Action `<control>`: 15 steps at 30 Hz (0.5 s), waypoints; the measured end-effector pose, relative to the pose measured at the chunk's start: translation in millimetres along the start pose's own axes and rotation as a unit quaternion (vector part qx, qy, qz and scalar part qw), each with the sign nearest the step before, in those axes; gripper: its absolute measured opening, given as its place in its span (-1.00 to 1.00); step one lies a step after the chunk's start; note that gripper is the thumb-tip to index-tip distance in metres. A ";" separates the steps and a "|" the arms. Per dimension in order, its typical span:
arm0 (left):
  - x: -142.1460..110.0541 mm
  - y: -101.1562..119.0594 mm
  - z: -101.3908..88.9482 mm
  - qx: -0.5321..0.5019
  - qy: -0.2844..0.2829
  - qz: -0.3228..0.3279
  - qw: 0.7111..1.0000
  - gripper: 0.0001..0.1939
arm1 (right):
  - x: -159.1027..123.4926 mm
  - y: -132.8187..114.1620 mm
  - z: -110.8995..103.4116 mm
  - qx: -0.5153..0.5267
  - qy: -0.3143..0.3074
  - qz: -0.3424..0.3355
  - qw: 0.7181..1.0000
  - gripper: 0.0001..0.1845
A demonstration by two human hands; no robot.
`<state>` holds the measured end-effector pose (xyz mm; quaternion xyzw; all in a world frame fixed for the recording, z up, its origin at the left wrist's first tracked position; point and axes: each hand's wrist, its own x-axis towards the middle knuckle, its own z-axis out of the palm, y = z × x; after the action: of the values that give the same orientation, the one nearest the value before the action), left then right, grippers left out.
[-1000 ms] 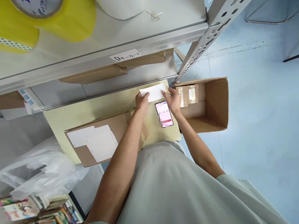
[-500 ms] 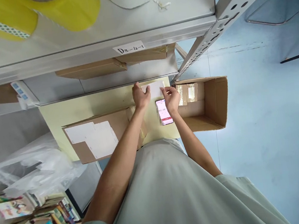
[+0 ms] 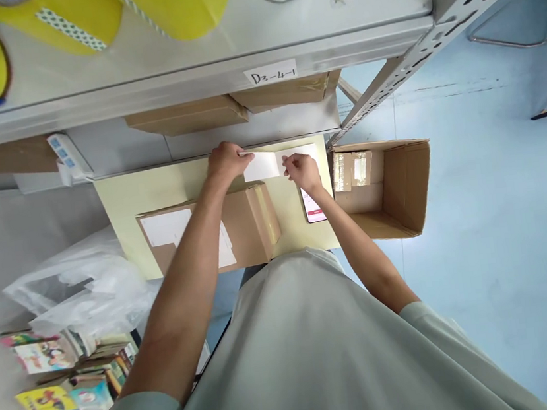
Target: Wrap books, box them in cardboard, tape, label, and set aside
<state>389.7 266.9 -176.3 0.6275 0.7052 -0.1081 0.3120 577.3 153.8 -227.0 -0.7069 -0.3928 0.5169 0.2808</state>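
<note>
My left hand [image 3: 226, 162] pinches the left end of a white label [image 3: 261, 166] over the pale yellow board. My right hand [image 3: 303, 172] is at the label's right end, its fingers closed together; what they hold is hidden. Behind these fingers a second white piece [image 3: 307, 150] shows. Partly covered by my right wrist, a phone [image 3: 314, 210] with a lit screen lies on the board. Left of it rests a closed cardboard box [image 3: 243, 225] bearing white labels, crossed by my left forearm.
An open cardboard box [image 3: 405, 182] stands at the board's [image 3: 152, 188] right end. Above is a metal shelf [image 3: 178, 77] with yellow tape rolls [image 3: 179, 7] and a perforated post [image 3: 387, 78]. Plastic bags [image 3: 88, 281] and books [image 3: 48, 400] lie at lower left.
My left hand has moved left with the label, and more white surface shows between my hands. My right hand now sits over the white piece with fingers curled. The view has shifted.
</note>
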 end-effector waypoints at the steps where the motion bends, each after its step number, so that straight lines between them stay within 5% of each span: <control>1: 2.3 -3.7 0.1 -0.001 0.002 -0.002 1.000 -0.82 | 10.7 -1.4 0.6 0.001 -0.013 0.040 0.999 -0.50; 7: 1.6 -15.7 0.7 0.002 0.005 -0.021 1.000 -0.82 | 51.1 -7.4 14.4 0.004 -0.069 0.155 0.986 -0.37; 15: 4.6 -31.1 2.2 -0.021 0.023 -0.017 0.999 -0.82 | 54.8 2.9 23.5 -0.006 -0.051 0.161 0.986 -0.35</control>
<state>360.6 263.6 -188.1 0.6106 0.7251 -0.0841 0.3072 564.3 198.4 -264.5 -0.7354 -0.2911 0.5880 0.1695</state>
